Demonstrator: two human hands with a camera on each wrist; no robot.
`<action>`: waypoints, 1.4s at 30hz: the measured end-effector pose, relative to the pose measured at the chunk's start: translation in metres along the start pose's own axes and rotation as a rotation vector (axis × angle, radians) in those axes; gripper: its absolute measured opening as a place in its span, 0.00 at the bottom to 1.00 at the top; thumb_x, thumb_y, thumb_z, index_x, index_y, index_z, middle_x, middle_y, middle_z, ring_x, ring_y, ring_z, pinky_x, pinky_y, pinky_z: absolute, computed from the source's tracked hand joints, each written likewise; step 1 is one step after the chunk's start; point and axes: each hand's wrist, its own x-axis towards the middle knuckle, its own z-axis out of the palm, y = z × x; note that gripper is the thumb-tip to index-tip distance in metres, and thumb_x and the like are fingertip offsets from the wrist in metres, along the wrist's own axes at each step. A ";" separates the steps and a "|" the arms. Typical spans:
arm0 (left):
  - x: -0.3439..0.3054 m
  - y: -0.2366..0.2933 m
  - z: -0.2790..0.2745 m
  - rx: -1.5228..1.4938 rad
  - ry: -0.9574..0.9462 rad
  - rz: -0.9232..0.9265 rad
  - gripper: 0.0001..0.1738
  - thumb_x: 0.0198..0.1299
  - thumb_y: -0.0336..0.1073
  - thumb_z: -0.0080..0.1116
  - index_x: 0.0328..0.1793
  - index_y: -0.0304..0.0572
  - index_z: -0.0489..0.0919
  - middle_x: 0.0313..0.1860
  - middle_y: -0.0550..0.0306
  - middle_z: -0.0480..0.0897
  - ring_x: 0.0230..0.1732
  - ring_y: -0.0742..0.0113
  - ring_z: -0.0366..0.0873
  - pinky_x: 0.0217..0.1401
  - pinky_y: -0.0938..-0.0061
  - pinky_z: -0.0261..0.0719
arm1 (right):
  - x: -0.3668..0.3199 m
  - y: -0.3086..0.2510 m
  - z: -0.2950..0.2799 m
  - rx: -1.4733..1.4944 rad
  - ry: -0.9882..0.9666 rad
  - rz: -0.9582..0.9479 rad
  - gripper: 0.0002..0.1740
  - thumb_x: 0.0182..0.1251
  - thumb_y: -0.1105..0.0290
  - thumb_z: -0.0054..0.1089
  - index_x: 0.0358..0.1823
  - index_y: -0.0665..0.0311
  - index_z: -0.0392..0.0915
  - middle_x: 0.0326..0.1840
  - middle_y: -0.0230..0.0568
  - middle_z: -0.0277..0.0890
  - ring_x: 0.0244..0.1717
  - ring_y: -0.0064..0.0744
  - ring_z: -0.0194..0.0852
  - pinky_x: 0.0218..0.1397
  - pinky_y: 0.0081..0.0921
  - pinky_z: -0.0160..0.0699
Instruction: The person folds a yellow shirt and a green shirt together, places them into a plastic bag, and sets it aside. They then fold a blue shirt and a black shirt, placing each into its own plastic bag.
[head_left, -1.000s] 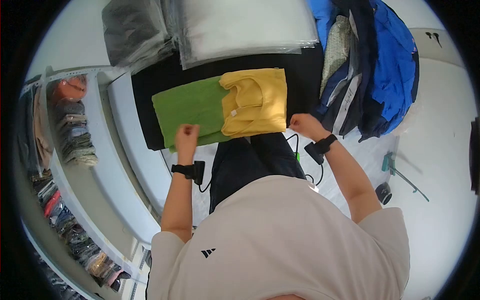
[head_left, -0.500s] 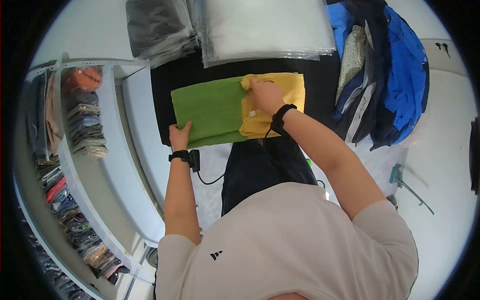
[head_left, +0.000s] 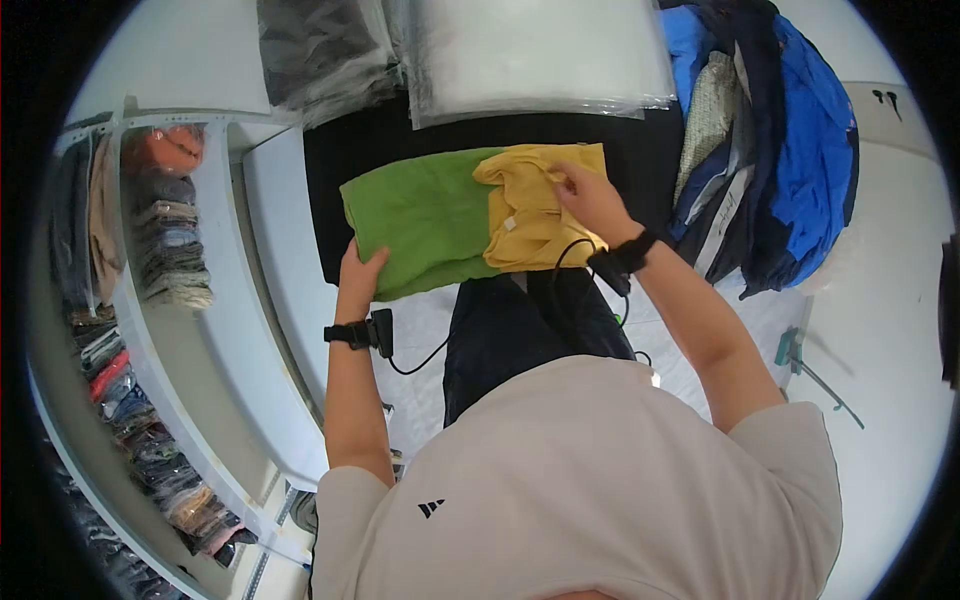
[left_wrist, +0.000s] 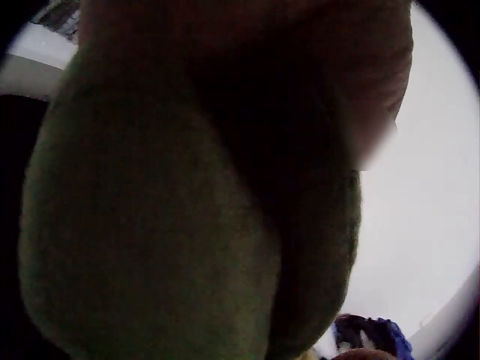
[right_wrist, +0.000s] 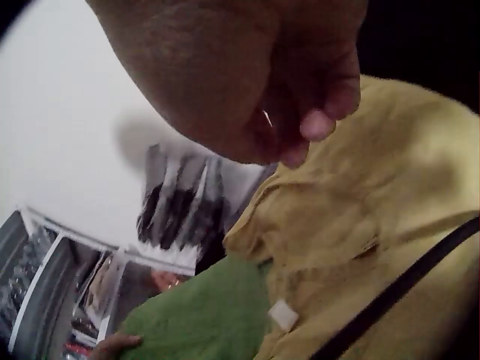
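A green garment (head_left: 430, 220) lies folded flat, its left end raised a little. My left hand (head_left: 357, 282) grips that end, thumb on top and fingers underneath; in the left wrist view the green cloth (left_wrist: 150, 210) hangs below the hand (left_wrist: 300, 67). Over the green garment's right part lies a yellow garment (head_left: 530, 235) with a small white tag. My right hand (head_left: 595, 200) is over the yellow garment, fingers loosely bent. In the right wrist view this hand (right_wrist: 247, 82) shows its fingertips near the yellow cloth (right_wrist: 337, 195), with nothing seen between them.
The garments lie on a black surface (head_left: 640, 160). Behind are clear plastic bags (head_left: 540, 60) and dark bagged items (head_left: 320, 55). Blue and dark jackets (head_left: 815, 160) are at the right. Shelves (head_left: 225, 400) with bagged clothes stand at the left. A cable (head_left: 425, 362) hangs between the wrists.
My right hand first came in over the yellow garment's upper left, then moved right. My left hand moved to the green garment's left end, which is now slightly raised.
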 end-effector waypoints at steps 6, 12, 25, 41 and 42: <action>-0.034 0.074 0.071 0.102 -0.217 0.273 0.39 0.51 0.32 0.59 0.69 0.33 0.57 0.59 0.43 0.73 0.57 0.58 0.73 0.60 0.71 0.69 | -0.027 0.075 -0.023 0.468 -0.112 0.233 0.18 0.64 0.61 0.54 0.49 0.67 0.75 0.31 0.39 0.77 0.29 0.27 0.75 0.34 0.23 0.75; -0.024 0.083 0.209 0.333 -0.381 0.672 0.46 0.53 0.37 0.59 0.74 0.38 0.47 0.58 0.37 0.72 0.55 0.49 0.75 0.56 0.68 0.72 | -0.038 0.097 -0.017 1.044 -0.092 0.499 0.27 0.71 0.50 0.40 0.51 0.70 0.74 0.37 0.38 0.77 0.36 0.26 0.75 0.45 0.23 0.74; -0.007 0.036 0.140 0.617 -0.397 0.365 0.20 0.60 0.35 0.51 0.58 0.37 0.72 0.55 0.43 0.75 0.57 0.48 0.71 0.58 0.64 0.69 | -0.040 0.083 -0.016 0.399 0.175 0.233 0.15 0.56 0.64 0.60 0.36 0.71 0.78 0.30 0.48 0.78 0.32 0.39 0.77 0.37 0.30 0.73; 0.039 0.029 0.194 1.178 -0.375 0.778 0.41 0.51 0.58 0.58 0.72 0.62 0.59 0.76 0.51 0.48 0.75 0.51 0.43 0.71 0.42 0.44 | -0.013 0.089 -0.001 1.026 -0.334 0.570 0.29 0.55 0.65 0.66 0.54 0.77 0.69 0.46 0.45 0.78 0.42 0.35 0.79 0.44 0.25 0.77; 0.038 0.033 0.191 1.184 -0.368 0.780 0.41 0.51 0.58 0.58 0.72 0.62 0.59 0.76 0.51 0.48 0.75 0.51 0.43 0.71 0.42 0.44 | -0.013 0.088 -0.003 1.028 -0.334 0.560 0.29 0.55 0.65 0.66 0.54 0.77 0.69 0.46 0.45 0.78 0.42 0.35 0.79 0.44 0.25 0.77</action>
